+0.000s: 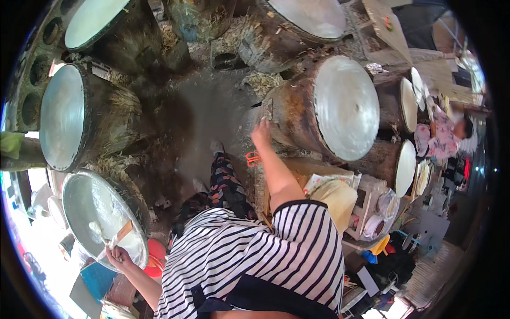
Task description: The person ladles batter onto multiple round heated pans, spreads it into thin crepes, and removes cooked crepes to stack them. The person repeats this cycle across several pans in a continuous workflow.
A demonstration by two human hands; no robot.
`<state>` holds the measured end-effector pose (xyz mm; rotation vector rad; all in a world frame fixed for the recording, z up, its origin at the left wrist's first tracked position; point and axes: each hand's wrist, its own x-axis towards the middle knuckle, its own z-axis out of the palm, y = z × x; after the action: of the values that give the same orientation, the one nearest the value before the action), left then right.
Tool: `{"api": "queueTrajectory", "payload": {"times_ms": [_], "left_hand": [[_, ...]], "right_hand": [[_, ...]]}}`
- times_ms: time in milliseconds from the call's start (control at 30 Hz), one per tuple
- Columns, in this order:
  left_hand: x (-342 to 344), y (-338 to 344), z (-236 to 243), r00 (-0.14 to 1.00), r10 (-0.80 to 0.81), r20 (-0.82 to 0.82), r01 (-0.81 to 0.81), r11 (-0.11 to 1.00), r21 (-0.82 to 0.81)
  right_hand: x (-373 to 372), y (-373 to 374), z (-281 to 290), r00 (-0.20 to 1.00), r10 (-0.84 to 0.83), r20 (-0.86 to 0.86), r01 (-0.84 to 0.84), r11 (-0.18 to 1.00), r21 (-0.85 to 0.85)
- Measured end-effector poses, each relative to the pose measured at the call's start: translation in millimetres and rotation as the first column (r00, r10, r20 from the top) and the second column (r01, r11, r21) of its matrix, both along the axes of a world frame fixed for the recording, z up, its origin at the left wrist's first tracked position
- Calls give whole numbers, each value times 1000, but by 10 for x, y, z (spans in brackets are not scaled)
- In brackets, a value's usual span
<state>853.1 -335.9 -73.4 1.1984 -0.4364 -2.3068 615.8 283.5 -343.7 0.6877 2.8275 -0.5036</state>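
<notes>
My left hand grips a spatula with a flat, tan wooden end, at the front of a metal basin holding white, batter-like stuff. My right hand reaches forward, fingers slightly apart and empty, beside a rusty drum stove topped with a pale round griddle; whether it touches the drum I cannot tell. Orange-handled scissors lie just below that hand. A stack of thin cream sheets sits to the right of my right forearm.
Several more drum stoves with round pale tops ring the grey floor around my feet. A person in pink sits at far right. A red plastic container stands beside the basin. Another drum is close on my left.
</notes>
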Motion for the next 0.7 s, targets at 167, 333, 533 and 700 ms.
{"api": "queueTrajectory", "payload": {"times_ms": [167,333,533,700], "left_hand": [[-217,281,111,987,140,83,-142,990,22],[-205,231,17,970,194,148,-192,981,-25],[-388,228,-67,976,150,157,-152,988,-1],[-380,220,-96,983,155,100,-160,986,45]], "right_hand": [[-465,257,-303,980,-196,-11,197,980,14],[-634,264,-312,978,-206,26,207,978,-32],[-831,268,-164,953,-279,117,290,952,-95],[-815,274,-303,973,-225,-53,224,974,-33]]}}
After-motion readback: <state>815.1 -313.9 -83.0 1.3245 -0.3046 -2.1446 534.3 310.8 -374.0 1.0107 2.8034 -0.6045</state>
